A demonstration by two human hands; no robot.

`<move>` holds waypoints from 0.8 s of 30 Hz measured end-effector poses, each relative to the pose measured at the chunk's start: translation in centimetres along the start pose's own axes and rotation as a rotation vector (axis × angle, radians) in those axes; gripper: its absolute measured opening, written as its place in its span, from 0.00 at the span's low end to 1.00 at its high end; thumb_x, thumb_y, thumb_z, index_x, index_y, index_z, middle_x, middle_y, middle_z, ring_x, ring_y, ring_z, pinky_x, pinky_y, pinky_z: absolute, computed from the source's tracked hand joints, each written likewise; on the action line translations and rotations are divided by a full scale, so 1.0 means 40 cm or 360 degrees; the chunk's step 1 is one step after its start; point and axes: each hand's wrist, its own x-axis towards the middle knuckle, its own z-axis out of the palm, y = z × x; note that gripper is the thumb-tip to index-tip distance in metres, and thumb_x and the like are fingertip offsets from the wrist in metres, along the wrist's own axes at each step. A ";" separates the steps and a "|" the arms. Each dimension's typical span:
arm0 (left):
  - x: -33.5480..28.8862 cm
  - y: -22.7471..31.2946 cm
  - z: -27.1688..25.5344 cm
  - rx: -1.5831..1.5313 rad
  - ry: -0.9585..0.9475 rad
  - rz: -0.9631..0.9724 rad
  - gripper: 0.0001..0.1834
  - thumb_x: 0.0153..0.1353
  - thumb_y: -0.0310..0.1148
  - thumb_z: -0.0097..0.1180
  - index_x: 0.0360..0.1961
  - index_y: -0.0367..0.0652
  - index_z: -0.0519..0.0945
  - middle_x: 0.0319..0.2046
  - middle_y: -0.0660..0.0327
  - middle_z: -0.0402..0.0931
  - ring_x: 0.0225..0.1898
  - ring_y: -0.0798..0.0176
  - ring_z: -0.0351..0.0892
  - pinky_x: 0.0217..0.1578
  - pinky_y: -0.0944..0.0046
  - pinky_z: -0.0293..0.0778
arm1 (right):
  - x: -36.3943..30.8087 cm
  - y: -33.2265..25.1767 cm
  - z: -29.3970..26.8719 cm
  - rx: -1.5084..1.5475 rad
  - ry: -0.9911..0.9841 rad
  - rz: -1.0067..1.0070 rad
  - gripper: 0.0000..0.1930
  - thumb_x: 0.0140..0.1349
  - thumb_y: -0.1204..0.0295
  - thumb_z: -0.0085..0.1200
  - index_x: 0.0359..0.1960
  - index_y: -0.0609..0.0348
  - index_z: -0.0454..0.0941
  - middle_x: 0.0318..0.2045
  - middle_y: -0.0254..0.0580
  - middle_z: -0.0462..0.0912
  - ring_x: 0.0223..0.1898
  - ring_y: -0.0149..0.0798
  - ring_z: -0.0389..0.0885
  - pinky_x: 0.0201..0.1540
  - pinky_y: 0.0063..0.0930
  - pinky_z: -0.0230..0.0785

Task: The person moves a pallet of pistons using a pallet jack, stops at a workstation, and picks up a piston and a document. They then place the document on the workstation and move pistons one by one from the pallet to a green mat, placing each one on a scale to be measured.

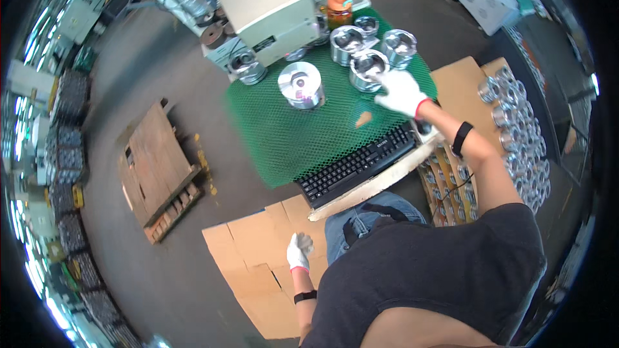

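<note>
My right hand (401,93), in a white glove, reaches over the green mesh mat. Its fingers are at the near rim of an open-topped metal piston (367,72), gripping the wall. More silvery pistons stand close by: one behind it (346,46), one to its right (400,49). Farther left a piston (301,86) stands with its flat, marked face up. My left hand (299,251), also gloved in white, hangs low beside my leg, above cardboard on the floor. It holds nothing and its fingers are loosely apart.
A black keyboard (361,162) lies along the mat's near edge. At the back stand a beige box-shaped machine (271,9) and an orange bottle (339,10). To the right, rows of pistons (516,129) stand beside cardboard. A wooden pallet (158,164) lies on the left floor.
</note>
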 end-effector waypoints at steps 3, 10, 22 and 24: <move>0.002 0.056 0.157 0.0154 -0.0170 0.0184 0.25 0.68 0.48 0.51 0.53 0.36 0.77 0.44 0.54 0.83 0.40 0.56 0.83 0.36 0.61 0.77 | 0.097 0.070 -0.003 -0.0214 0.0060 -0.0347 0.20 0.50 0.63 0.61 0.45 0.51 0.80 0.39 0.49 0.82 0.40 0.51 0.82 0.43 0.46 0.75; -0.111 0.176 0.444 0.0339 -0.0563 0.0362 0.24 0.70 0.45 0.48 0.55 0.34 0.76 0.46 0.51 0.82 0.45 0.57 0.83 0.45 0.62 0.78 | 0.178 0.112 0.065 -0.0523 -0.0516 -0.0300 0.12 0.54 0.66 0.54 0.36 0.55 0.85 0.34 0.54 0.83 0.40 0.52 0.83 0.51 0.43 0.72; -0.138 0.098 0.282 0.0212 -0.0360 0.0290 0.27 0.69 0.48 0.48 0.55 0.33 0.76 0.43 0.51 0.82 0.40 0.58 0.82 0.42 0.60 0.77 | -0.206 -0.190 0.086 0.0261 -0.0657 -0.0138 0.14 0.50 0.56 0.54 0.31 0.51 0.83 0.31 0.48 0.84 0.34 0.52 0.83 0.42 0.43 0.76; -0.119 0.136 0.326 0.0043 -0.0646 0.0233 0.27 0.71 0.48 0.47 0.58 0.34 0.73 0.50 0.52 0.79 0.47 0.60 0.79 0.44 0.62 0.76 | -0.218 -0.301 0.073 0.0493 -0.0501 -0.0594 0.13 0.51 0.56 0.55 0.30 0.50 0.82 0.27 0.45 0.82 0.31 0.51 0.82 0.39 0.42 0.76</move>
